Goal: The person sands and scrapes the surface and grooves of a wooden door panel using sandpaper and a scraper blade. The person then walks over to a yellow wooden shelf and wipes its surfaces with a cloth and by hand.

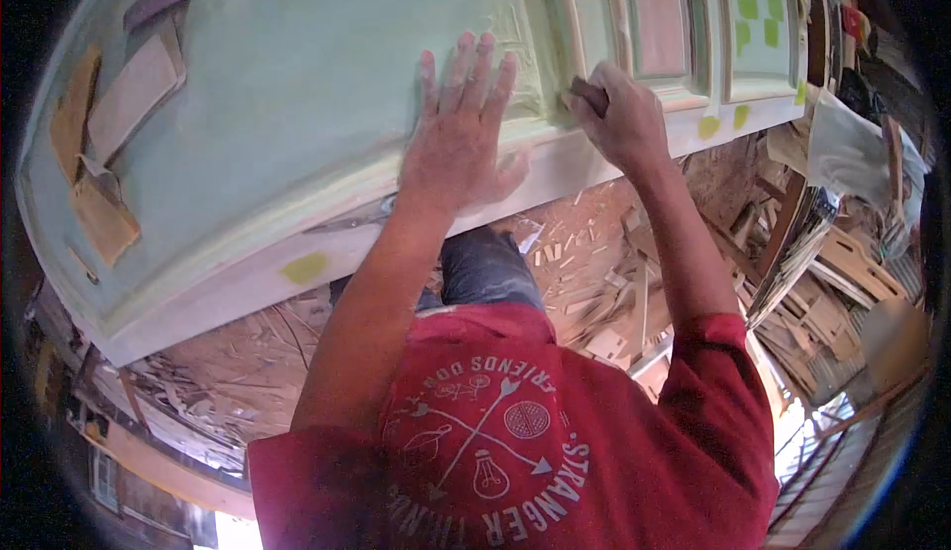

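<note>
A large pale-green panelled door [297, 74] lies across the front of me, with raised mouldings and a pink inset on its right part. My left hand [458, 139] rests on it palm down, fingers spread, with nothing held. Just to the right, my right hand [626, 119] is closed around a folded piece of brown sandpaper [591, 97]. The sandpaper is at the moulding near the door's close edge; the fist hides much of it. Pale dust marks the surface between the two hands.
Several torn sandpaper and card pieces [139, 94] lie on the door's left end. Light-green filler patches [748, 15] dot its right part and edge. Wood scraps [584, 282] cover the floor below. Stacked boards [832, 292] and a plastic sheet [852, 144] are at the right.
</note>
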A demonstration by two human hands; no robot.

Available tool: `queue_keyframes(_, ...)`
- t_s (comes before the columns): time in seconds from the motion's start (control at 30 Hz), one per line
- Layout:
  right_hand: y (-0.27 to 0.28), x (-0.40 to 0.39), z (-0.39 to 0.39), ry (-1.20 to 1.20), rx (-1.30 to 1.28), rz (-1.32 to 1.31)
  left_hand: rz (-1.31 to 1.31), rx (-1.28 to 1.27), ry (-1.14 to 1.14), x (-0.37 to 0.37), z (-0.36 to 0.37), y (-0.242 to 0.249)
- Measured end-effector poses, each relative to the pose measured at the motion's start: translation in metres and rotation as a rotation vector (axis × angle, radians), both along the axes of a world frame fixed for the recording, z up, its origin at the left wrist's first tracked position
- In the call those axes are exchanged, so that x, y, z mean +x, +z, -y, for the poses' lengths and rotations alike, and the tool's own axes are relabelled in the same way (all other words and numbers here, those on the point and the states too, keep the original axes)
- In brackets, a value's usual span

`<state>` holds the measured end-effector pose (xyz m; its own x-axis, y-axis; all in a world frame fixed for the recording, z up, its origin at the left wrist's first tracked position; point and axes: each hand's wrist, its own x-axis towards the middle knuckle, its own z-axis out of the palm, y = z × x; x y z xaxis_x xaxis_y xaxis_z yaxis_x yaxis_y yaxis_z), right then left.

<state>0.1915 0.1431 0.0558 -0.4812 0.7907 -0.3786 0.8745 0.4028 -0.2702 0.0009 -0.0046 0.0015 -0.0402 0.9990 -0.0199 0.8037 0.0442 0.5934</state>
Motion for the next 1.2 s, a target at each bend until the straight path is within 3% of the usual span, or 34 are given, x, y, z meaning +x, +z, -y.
queue_keyframes(0.1, -0.02, 0.007, 0.007, 0.014, 0.124, -0.16, 0.002, 0.032, 0.124, 0.002, 0.005, -0.002)
queue_keyframes(0.2, -0.018, 0.018, 0.016, -0.043, 0.034, -0.156, 0.016, 0.044, 0.259, -0.002, 0.002, -0.004)
queue_keyframes(0.43, -0.061, -0.056, -0.096, 0.269, 0.418, -0.334, -0.022, 0.073, 0.305, 0.0, 0.006, -0.005)
queue_keyframes(0.53, -0.063, -0.009, -0.059, 0.144, 0.203, -0.195, -0.021, 0.091, 0.341, 0.0, 0.005, -0.006)
queue_keyframes(0.6, -0.054, 0.02, -0.01, 0.268, 0.315, -0.352, -0.011, 0.098, 0.351, 0.001, 0.006, -0.007)
queue_keyframes(0.73, -0.07, -0.003, -0.063, 0.393, 0.383, -0.361, -0.026, 0.102, 0.33, -0.001, 0.005, -0.007)
queue_keyframes(0.8, -0.056, -0.037, -0.083, 0.279, 0.321, -0.311, -0.029, 0.101, 0.338, 0.001, 0.005, -0.008)
queue_keyframes(0.87, -0.05, -0.05, -0.082, 0.07, 0.187, -0.294, -0.029, 0.111, 0.351, 0.0, 0.005, -0.008)
queue_keyframes(1.0, -0.044, 0.022, -0.016, 0.101, -0.054, -0.188, -0.011, 0.105, 0.348, 0.001, 0.004, -0.009)
queue_keyframes(1.1, -0.006, 0.002, -0.01, 0.076, -0.17, -0.126, 0.027, 0.104, 0.351, 0.001, 0.005, -0.008)
queue_keyframes(1.2, -0.016, -0.011, -0.023, 0.077, -0.081, -0.054, 0.034, 0.096, 0.354, 0.003, 0.006, -0.008)
